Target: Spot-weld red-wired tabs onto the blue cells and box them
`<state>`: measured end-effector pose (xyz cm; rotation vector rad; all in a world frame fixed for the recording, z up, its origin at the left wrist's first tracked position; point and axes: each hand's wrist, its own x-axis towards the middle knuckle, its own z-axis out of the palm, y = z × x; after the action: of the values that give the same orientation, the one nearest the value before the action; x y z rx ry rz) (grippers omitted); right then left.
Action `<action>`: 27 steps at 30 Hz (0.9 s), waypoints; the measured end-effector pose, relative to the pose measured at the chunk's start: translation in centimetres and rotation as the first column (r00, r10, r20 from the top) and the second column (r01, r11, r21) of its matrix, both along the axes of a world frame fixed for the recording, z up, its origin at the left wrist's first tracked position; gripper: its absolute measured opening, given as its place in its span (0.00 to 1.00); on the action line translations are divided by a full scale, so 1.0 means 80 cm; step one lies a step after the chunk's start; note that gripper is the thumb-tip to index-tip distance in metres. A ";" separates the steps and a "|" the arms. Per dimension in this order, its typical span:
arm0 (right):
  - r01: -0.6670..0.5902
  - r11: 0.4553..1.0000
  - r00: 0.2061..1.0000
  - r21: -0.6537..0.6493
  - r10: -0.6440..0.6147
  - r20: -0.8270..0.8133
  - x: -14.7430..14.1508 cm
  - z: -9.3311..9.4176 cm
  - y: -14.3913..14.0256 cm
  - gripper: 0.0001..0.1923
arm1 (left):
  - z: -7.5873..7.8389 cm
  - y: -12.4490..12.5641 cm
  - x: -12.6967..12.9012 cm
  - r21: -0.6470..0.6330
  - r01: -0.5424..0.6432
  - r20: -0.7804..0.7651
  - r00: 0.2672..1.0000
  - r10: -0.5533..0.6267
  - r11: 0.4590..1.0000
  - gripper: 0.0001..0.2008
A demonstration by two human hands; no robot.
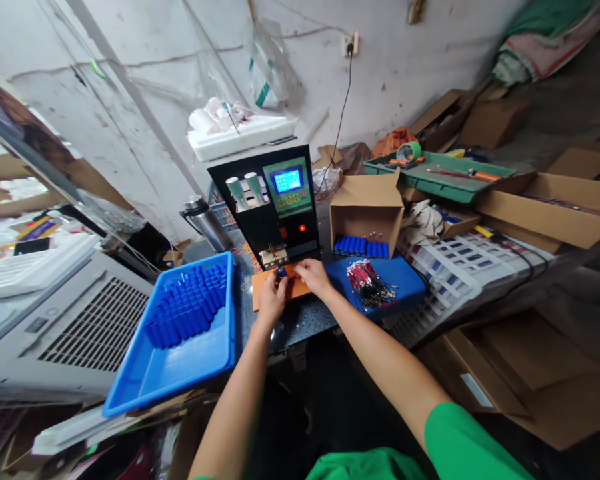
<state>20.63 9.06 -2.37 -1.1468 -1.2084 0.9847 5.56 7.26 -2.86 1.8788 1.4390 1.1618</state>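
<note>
Mid-frame, my left hand point(271, 298) and right hand point(314, 275) pinch a small blue cell point(282, 272) under the welder point(275, 200) tip; next it needs steady alignment.

Both arms come into shot from the bottom edge — bare from the upper arm all the way down to the wrist. The left hand point(271, 298) is bare: no glove, no ring or watch visible from here. Same for the right hand point(313, 276), bare as well. The one garment on show is a bright green short-sleeved top — its right sleeve point(467, 448) ends above the elbow in a plain, smooth hem, and more of the same green cloth shows low in the middle at the chest point(370, 465). No print or logo visible on it.
</note>
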 end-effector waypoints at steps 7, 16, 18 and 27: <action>-0.004 1.000 1.000 -0.011 0.004 -0.027 -0.019 0.012 0.000 0.13 | 0.001 -0.009 0.002 0.035 -0.111 -0.138 0.984 0.114 0.993 0.14; -0.003 1.000 0.995 -0.016 0.004 0.097 -0.031 0.010 0.008 0.10 | -0.004 -0.009 0.001 0.094 -0.105 -0.122 0.986 0.116 0.990 0.14; 0.004 1.000 0.994 0.001 -0.004 0.106 -0.033 0.010 0.008 0.09 | -0.004 -0.009 0.001 0.099 -0.112 -0.126 0.984 0.124 0.989 0.14; -0.040 0.999 0.990 0.034 0.035 0.134 -0.033 0.003 0.009 0.10 | -0.002 -0.010 0.002 0.071 -0.092 -0.103 0.990 0.099 0.993 0.14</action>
<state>17.99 9.77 -2.16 -1.1797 -1.3541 0.9218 5.71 6.42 -3.01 1.9623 1.5813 1.1834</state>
